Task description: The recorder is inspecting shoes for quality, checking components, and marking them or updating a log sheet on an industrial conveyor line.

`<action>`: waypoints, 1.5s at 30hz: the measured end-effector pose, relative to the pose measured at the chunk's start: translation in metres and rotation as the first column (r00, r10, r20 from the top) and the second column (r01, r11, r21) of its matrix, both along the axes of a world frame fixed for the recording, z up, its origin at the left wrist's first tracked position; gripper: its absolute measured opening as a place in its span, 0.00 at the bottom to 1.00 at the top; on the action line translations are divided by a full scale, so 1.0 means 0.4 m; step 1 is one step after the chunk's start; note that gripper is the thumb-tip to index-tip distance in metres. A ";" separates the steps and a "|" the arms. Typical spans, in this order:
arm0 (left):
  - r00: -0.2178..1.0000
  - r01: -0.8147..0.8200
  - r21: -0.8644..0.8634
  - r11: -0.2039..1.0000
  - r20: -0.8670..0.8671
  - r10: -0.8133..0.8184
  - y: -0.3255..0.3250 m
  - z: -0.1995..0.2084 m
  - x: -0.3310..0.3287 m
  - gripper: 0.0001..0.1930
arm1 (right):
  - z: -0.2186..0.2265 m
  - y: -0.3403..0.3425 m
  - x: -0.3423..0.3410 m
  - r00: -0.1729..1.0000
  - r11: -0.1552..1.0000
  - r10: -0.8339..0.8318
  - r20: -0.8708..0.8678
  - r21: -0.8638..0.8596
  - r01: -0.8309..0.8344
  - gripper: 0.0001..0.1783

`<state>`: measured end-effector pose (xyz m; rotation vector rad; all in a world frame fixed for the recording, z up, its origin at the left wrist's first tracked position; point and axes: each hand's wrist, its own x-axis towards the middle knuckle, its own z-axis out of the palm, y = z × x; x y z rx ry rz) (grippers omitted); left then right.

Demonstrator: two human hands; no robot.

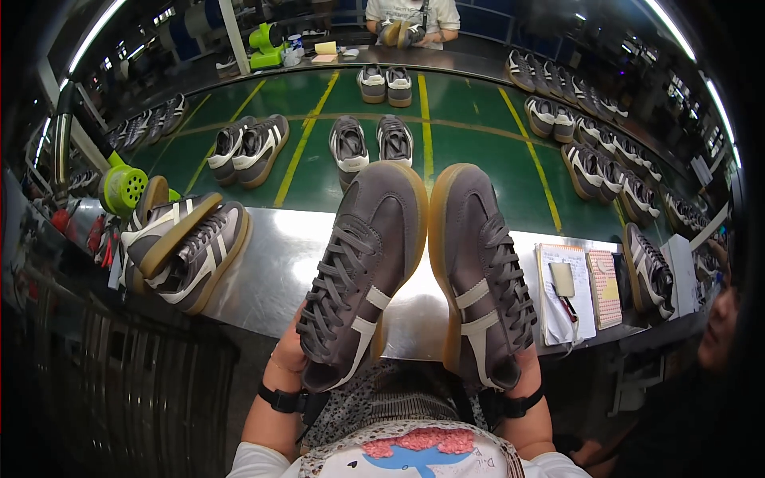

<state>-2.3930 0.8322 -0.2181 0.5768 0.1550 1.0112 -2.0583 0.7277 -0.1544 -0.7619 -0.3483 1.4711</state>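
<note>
Two dark grey-brown sneakers with white stripes and gum soles are held up side by side, toes pointing away and soles turned toward each other. My left hand (292,349) grips the left sneaker (358,259) near its heel, the fingers mostly hidden behind it. On the other side, my right hand (527,363) holds the right sneaker (476,247) the same way, its fingers also largely covered. Both shoes are above a shiny metal bench (271,251), their toes nearly touching.
Several sneakers (191,247) are piled at the bench's left. Beyond runs a green belt (454,151) with yellow lines, carrying pairs of sneakers. A notebook (567,295) lies at right beside a single sneaker (649,267). Across the belt, another person (414,20) holds shoes.
</note>
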 end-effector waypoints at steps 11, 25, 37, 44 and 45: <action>0.757 -0.195 0.804 0.562 -0.242 0.607 0.034 0.078 -0.077 0.45 | 0.109 0.029 -0.025 0.221 0.776 -0.510 0.831 0.556 -0.298 0.39; 0.156 0.026 0.980 0.196 -0.198 0.968 0.013 0.144 -0.093 0.36 | 0.138 0.017 -0.080 -0.364 0.793 -0.608 0.705 0.559 -0.242 0.33; -0.038 0.112 0.952 0.283 -0.281 0.959 -0.005 0.189 -0.022 0.32 | 0.142 0.045 -0.210 -0.464 0.901 -0.393 0.794 0.432 -0.023 0.30; -0.014 0.066 0.947 0.314 -0.313 0.950 0.003 0.170 -0.037 0.33 | 0.134 0.048 -0.248 -0.450 0.910 -0.366 0.815 0.415 0.012 0.30; -0.009 0.052 0.944 0.326 -0.326 0.945 0.004 0.170 -0.038 0.33 | 0.133 0.046 -0.249 -0.453 0.930 -0.305 0.838 0.365 0.049 0.30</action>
